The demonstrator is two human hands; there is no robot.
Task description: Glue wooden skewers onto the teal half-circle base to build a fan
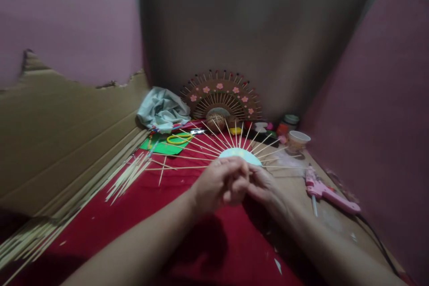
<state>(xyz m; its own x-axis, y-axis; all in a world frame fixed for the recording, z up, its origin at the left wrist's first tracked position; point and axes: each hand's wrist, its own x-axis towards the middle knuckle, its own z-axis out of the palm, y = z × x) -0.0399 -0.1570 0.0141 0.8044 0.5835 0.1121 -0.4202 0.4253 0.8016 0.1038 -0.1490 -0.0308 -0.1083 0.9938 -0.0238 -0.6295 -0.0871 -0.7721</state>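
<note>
A pale blue half-disc (240,155) with thin wooden sticks spreading from it like a fan stands in front of me. My right hand (263,184) is closed at the lower edge of this stick fan, its thumb and fingers by the half-disc's base. My left hand (223,183) is curled shut just before the half-disc, its fingers meeting those of my right hand. Whatever lies between the left fingers is hidden. A few loose sticks (162,170) rest on the red cloth (201,250), left of the fan.
A pink glue gun (330,193) lies at the right, its cord trailing forward. Yellow-handled scissors (179,139) sit on green sheets (164,146). At the back are a flower-decorated fan (219,91), a twine ball (216,121), a grey cloth (163,107) and a plastic cup (298,140). Cardboard walls enclose the table.
</note>
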